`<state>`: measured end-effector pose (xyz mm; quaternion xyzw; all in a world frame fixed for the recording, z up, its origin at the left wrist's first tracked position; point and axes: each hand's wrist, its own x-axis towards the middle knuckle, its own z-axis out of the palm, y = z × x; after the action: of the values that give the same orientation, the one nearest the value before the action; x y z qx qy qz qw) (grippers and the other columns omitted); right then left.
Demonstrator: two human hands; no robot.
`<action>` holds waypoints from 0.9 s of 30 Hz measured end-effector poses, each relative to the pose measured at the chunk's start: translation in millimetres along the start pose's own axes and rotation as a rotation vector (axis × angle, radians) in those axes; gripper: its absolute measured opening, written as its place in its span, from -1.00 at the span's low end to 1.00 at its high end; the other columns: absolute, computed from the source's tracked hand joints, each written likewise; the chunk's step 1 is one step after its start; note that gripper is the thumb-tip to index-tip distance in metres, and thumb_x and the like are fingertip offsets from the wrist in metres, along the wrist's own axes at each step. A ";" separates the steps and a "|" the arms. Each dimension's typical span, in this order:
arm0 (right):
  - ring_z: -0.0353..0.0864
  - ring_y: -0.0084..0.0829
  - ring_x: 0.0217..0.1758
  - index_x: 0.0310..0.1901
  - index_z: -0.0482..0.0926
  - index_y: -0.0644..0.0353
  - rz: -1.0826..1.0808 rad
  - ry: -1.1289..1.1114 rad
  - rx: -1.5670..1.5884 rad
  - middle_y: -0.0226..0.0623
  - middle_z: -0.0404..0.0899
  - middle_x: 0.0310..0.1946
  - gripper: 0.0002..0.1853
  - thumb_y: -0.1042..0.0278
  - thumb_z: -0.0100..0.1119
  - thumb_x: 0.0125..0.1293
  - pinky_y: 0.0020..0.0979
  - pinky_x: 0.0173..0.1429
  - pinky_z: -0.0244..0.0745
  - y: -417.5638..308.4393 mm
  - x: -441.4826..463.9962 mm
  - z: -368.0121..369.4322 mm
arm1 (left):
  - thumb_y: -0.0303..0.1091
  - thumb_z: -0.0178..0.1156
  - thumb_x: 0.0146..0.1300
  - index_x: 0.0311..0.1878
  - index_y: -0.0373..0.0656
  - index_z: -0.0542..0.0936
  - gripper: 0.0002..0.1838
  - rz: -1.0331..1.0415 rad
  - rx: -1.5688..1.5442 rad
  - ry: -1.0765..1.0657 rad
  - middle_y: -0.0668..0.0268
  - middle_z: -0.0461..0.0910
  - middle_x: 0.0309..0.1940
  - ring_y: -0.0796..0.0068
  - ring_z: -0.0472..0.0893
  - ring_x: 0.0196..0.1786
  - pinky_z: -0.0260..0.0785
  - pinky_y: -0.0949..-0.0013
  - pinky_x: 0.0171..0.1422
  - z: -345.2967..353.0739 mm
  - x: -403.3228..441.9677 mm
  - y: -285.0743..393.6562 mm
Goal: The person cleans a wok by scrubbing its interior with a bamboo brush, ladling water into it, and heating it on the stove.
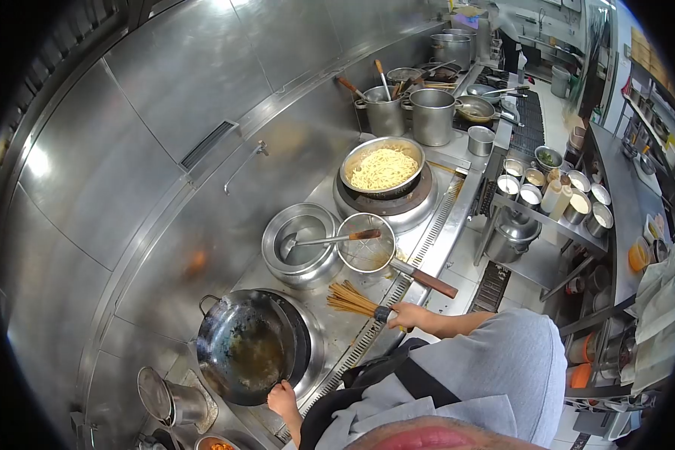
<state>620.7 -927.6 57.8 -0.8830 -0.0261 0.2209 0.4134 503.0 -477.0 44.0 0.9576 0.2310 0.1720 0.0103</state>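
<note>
Dark, wet wok (220, 339), left hand (283, 397) gripping its edge! Right hand (406, 316) clutches a brush (355, 300); near the wok, pot (294, 278) and strainer (373, 259).

Tabletop (334, 332) is lying open between the wok (226, 330) and brush (355, 301); the strainer (367, 257) is blocking the way to the noodle pan (385, 192).

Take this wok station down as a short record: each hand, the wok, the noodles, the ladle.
Left hand: gripping the near edge of the wok
Right hand: holding a bamboo brush
Wok contents: brownish liquid
Noodles: in a round pan
Ladle: bowl in a pot, handle reaching across the strainer
</note>
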 end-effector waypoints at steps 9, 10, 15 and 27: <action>0.68 -0.02 0.00 0.01 0.63 0.27 0.018 -0.048 -0.051 0.05 0.68 -0.08 -0.30 -0.14 0.40 -0.08 -0.15 0.09 0.56 7.5 -6.0 1.7 | -0.08 0.28 0.17 -0.59 -0.17 0.66 -0.63 -0.019 -0.135 0.055 -0.01 0.62 -0.58 -0.12 0.65 -0.46 0.49 -0.10 -0.28 -9.0 -6.5 4.3; 0.68 -0.03 -0.01 0.02 0.63 0.26 0.036 -0.052 -0.050 0.05 0.69 -0.09 -0.30 -0.13 0.40 -0.08 -0.15 0.08 0.57 1.2 -8.2 -1.5 | -0.08 0.28 0.17 -0.60 -0.17 0.65 -0.63 -0.027 -0.138 0.067 0.00 0.62 -0.58 -0.12 0.65 -0.46 0.49 -0.10 -0.29 -8.8 -6.5 5.1; 0.69 -0.04 -0.03 0.03 0.63 0.23 0.089 -0.103 -0.016 0.03 0.70 -0.14 -0.31 -0.11 0.41 -0.08 -0.15 0.07 0.57 -19.0 -10.7 -11.6 | -0.12 0.26 0.18 -0.64 -0.17 0.61 -0.62 0.014 -0.110 0.104 0.03 0.60 -0.62 -0.08 0.62 -0.50 0.47 -0.07 -0.35 -3.4 -6.2 2.4; 0.73 -0.21 -0.44 0.29 0.47 0.27 0.093 -0.057 0.033 -0.02 0.69 -0.28 -0.17 -0.02 0.43 0.01 -0.22 -0.34 0.62 6.1 -18.3 3.0 | -0.11 0.27 0.18 -0.63 -0.15 0.61 -0.63 0.011 -0.110 0.080 0.04 0.61 -0.61 -0.10 0.62 -0.50 0.45 -0.10 -0.34 -1.9 -5.3 1.0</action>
<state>602.1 -933.6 58.4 -0.8697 0.0067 0.2652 0.4162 498.3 -480.4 44.2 0.9493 0.2160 0.2224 0.0527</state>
